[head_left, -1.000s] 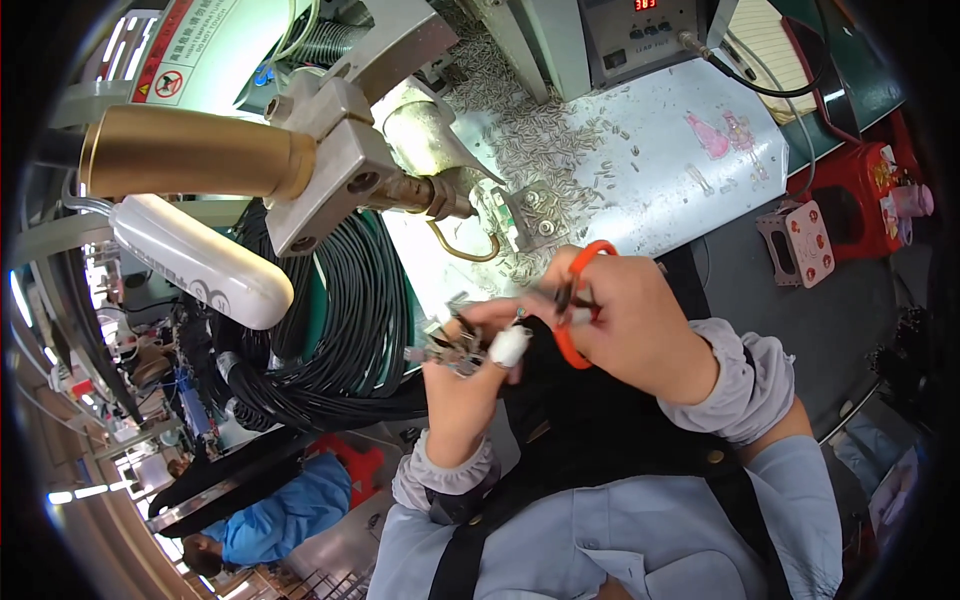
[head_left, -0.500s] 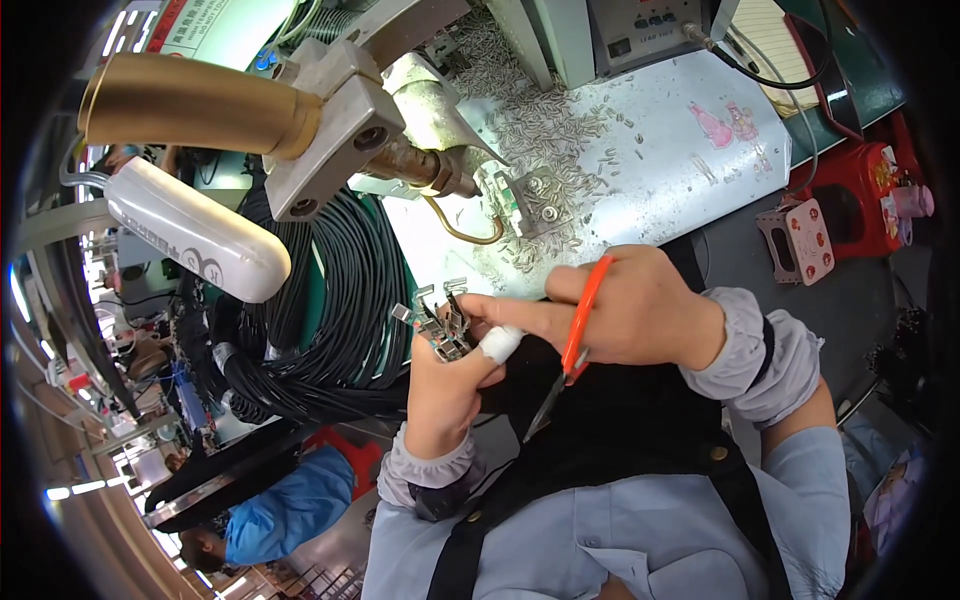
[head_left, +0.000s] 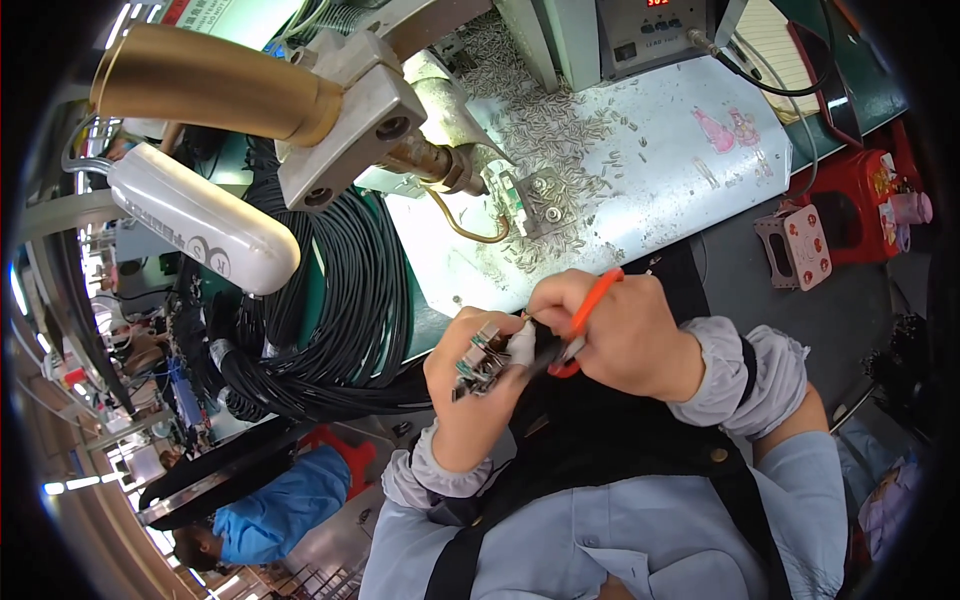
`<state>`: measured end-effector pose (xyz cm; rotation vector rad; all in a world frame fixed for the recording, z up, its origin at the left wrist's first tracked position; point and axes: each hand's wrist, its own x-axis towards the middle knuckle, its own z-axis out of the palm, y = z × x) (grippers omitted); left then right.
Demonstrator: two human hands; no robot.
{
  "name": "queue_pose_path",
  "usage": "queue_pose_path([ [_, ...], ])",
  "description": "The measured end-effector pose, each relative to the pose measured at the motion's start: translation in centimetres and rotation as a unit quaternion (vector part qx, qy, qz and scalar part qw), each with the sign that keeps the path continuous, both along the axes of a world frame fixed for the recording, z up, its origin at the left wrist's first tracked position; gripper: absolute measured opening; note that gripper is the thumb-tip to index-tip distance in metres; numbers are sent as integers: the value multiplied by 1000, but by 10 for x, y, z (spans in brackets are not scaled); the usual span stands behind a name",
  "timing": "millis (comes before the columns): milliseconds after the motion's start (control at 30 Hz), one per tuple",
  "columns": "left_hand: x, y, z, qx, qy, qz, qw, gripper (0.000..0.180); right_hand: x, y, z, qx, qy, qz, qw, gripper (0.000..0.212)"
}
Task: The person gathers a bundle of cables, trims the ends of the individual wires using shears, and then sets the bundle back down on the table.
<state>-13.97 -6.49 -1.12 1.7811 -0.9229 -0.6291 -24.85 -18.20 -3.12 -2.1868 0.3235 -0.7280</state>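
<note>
Item, nearest the wearer: left hand (head_left: 470,385), fingers curled tight around a small connector assembly (head_left: 478,360) of grey and green parts, one fingertip wrapped in white tape (head_left: 521,345); the assembly sits in front of the chest, just short of the near edge of the white worktable (head_left: 660,170). Item: right hand (head_left: 620,335), closed on orange-handled scissors (head_left: 585,320), blades pointing toward the assembly and meeting it beside the taped fingertip; whether the blades are parted cannot be told. Item: thick bundle of black cables (head_left: 340,300), hanging in loops off the left end of the worktable. Item: white rounded handle (head_left: 200,215), left of the worktable, above the cables. Item: on the worktable, a scatter of small metal offcuts (head_left: 545,125) around a grey metal fixture (head_left: 530,200) with a curved brass-coloured tube. Item: brass cylinder (head_left: 215,80) in a grey clamp block, over the worktable's left part. Item: grey control box (head_left: 650,30) with red display, at the worktable's far edge. Item: red stool (head_left: 850,200), right of the worktable.
</note>
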Motion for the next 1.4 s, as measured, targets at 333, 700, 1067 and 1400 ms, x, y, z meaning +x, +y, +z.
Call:
queue_pose_path([
  [333,5,-3,2,-50,274,92,956,12,3,8,-10,433,-77,-2,898,15],
  [700,7,-10,8,-53,246,86,964,13,-4,10,-13,91,145,-34,985,29],
  [1067,58,-58,-10,-32,471,19,882,15,24,-29,-15,274,-13,-113,955,22],
  [1400,71,-63,-7,11,456,16,890,17,50,-50,-9,348,20,-75,934,18],
])
